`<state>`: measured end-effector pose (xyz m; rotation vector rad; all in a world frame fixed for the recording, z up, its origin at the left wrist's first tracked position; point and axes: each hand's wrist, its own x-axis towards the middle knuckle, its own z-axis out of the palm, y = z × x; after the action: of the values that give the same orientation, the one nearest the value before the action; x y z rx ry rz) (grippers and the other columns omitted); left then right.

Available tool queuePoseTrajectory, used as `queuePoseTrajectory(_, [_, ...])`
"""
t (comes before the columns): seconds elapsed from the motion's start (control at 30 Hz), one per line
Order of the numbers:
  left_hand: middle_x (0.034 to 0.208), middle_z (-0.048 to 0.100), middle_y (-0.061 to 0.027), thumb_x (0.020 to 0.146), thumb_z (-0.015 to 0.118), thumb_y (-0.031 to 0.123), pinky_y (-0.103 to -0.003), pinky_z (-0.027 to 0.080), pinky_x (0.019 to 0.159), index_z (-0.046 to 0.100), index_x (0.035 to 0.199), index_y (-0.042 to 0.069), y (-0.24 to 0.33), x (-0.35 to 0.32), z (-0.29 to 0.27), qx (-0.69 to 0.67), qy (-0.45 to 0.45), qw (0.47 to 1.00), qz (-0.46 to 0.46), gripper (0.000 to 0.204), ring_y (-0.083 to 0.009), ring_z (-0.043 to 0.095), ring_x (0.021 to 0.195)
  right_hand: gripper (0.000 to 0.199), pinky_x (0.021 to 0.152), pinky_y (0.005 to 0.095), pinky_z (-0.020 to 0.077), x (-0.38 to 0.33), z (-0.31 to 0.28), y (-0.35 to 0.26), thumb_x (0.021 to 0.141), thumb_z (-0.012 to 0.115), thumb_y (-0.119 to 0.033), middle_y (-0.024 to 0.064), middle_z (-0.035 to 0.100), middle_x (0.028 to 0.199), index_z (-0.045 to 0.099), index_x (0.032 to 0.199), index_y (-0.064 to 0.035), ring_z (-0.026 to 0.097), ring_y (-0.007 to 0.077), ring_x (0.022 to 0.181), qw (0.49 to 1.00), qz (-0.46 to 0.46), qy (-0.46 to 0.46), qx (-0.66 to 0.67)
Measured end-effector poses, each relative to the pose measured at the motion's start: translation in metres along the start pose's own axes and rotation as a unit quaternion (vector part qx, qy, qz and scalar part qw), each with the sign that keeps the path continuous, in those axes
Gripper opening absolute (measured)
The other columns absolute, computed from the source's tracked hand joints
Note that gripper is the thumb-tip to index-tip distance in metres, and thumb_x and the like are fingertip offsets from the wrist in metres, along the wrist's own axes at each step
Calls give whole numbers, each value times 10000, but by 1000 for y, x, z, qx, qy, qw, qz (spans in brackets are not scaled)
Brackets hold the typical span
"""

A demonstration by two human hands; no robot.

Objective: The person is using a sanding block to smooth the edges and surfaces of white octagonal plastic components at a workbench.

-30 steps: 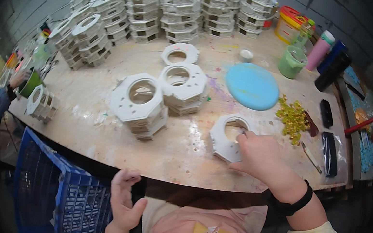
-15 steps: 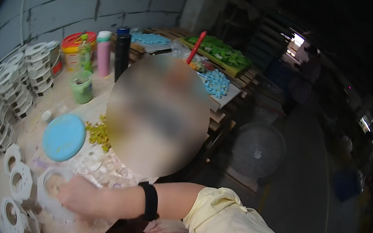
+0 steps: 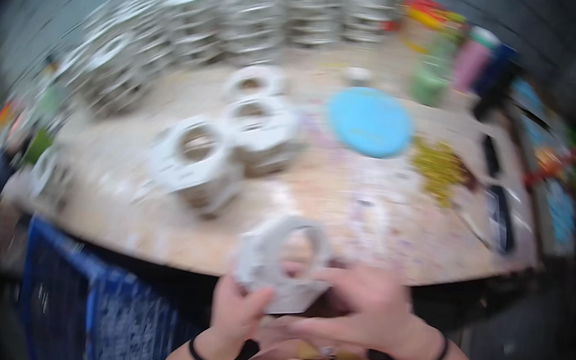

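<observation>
A white many-sided piece with a round hole (image 3: 262, 251) is held up, tilted, at the table's front edge. My left hand (image 3: 238, 313) grips its lower left side, thumb on the near face. My right hand (image 3: 373, 310) is at its right side, fingers bent against the edge and thumb stretched below; motion blurs the fingertips. Beyond, on the table, stand similar white pieces, a front stack (image 3: 187, 175), another stack (image 3: 263, 134) and a smaller one (image 3: 250, 84). A round light-blue disc (image 3: 370, 121) lies to the right, beside a pile of small yellow-green bits (image 3: 440, 170).
Tall stacks of white pieces (image 3: 246, 19) line the table's back by the block wall. At back right are a green container (image 3: 435, 75), a pink bottle (image 3: 475, 59) and a yellow-and-red bucket (image 3: 423, 24). Dark tools (image 3: 500, 217) lie at the right edge. A blue crate (image 3: 129, 324) stands below left.
The view has swung left and down to the table front. The right hand, earlier at a white ring piece on the table, is now before my body; the left hand has come into view.
</observation>
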<state>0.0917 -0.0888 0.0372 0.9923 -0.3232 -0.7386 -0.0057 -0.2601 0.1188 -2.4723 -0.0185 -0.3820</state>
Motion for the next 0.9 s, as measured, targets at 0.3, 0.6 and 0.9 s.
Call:
queuePoseTrajectory(0.3, [1078,582,-150,824,557,22,-356,428,922,308,1273,-38,17,-26,-10,44,-24,999,19,517,-206,568,1018,435,543,208,438,-4,24,5,854,517,-27,63,605,766,369,1259,28,542,63,635,914,145,23,378])
queuePoseTrajectory(0.6, [1038,593,-140,787,617,32,-336,454,861,336,1254,-58,36,-41,0,199,-66,978,16,552,-197,583,965,217,474,179,430,-3,31,5,875,501,-42,96,602,757,441,1066,42,545,69,571,893,135,6,430])
queuePoseTrajectory(0.9, [1128,480,-174,791,634,87,-348,414,847,314,1245,-53,39,-39,2,456,-49,874,159,573,-249,520,993,246,591,191,450,-1,27,-7,872,528,-40,101,637,855,467,1092,53,579,65,717,864,119,-37,488])
